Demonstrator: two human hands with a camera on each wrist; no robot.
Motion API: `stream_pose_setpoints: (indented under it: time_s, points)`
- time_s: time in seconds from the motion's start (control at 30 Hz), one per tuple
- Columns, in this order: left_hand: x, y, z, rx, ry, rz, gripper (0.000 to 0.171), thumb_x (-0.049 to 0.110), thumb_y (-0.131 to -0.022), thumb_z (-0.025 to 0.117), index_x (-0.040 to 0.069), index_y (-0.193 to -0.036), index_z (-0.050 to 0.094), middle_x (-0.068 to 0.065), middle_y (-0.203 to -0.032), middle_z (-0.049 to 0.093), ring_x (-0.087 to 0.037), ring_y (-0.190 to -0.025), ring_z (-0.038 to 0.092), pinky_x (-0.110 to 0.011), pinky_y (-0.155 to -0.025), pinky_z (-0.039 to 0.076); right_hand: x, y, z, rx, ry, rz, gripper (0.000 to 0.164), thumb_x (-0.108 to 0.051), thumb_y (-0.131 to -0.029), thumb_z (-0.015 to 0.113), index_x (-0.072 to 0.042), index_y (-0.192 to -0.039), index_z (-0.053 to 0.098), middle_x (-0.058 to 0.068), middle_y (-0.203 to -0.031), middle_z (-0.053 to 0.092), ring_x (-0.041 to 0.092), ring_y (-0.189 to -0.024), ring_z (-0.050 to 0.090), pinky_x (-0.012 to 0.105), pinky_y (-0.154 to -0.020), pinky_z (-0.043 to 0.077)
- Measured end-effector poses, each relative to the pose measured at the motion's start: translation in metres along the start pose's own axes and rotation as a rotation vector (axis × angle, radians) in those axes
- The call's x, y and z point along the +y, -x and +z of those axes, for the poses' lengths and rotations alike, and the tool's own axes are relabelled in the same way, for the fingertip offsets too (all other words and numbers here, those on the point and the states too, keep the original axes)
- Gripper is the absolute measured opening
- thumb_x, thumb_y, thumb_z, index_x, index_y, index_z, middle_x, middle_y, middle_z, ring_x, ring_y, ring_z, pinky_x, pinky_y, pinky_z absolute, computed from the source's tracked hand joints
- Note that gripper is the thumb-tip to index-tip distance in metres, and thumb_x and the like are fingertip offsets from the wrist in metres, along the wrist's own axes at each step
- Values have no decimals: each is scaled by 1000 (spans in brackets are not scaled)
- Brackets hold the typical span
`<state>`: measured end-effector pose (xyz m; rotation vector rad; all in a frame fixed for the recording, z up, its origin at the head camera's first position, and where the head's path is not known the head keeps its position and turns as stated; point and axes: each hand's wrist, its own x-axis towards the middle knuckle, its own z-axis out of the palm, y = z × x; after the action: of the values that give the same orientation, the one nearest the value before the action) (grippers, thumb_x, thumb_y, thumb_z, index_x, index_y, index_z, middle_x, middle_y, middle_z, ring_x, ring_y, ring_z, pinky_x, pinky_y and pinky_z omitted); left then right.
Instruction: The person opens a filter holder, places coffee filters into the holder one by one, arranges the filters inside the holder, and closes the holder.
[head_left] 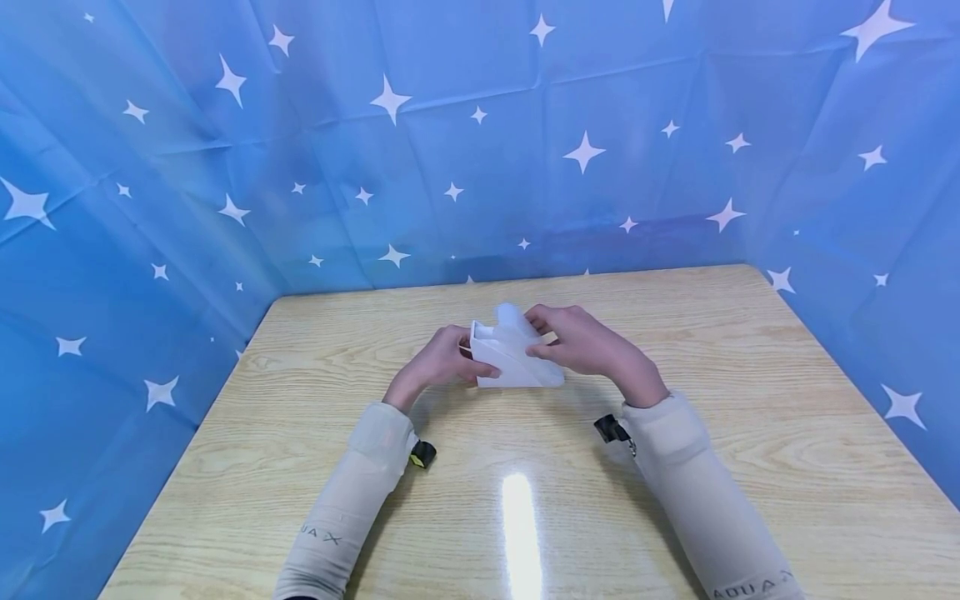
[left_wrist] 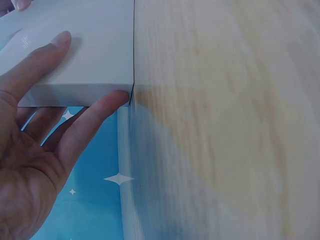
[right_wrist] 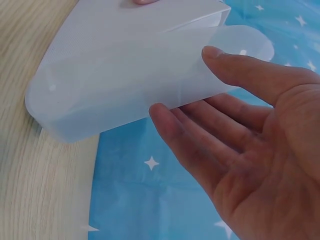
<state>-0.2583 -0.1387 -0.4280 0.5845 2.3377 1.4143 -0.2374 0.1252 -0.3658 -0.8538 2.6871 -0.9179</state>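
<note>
A white box [head_left: 504,367] with a slanted open side stands at the middle of the table, held up between both hands. My left hand [head_left: 444,358] grips its left end; in the left wrist view the thumb lies on the broad face of the box [left_wrist: 102,60] and the fingers reach under its edge. Along the slanted side lies a translucent, round-ended plastic case [right_wrist: 110,90]. My right hand [head_left: 585,340] holds this case, thumb on one face and fingertips at the opposite edge. How deep the case sits in the box cannot be told.
The wooden table [head_left: 315,467] spreads around both arms. A blue curtain with white stars [head_left: 480,167] hangs behind it and along the sides. Dark wrist-mounted devices sit at the left cuff [head_left: 423,454] and the right cuff [head_left: 611,428].
</note>
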Motion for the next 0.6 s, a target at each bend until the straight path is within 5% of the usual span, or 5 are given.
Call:
stream_pose_setpoints:
  time_s: [0.6]
  points:
    - [1,1,-1,-4,3,0,42,16,-85,87,14,-124,72,-11,-110,77,-31,-83,76,-47,-72,65,-3,-2,4,-8,23,2,44,-17,-99,71,-5,-140,57,13,-130,70,30,-120,67,49,-97,58]
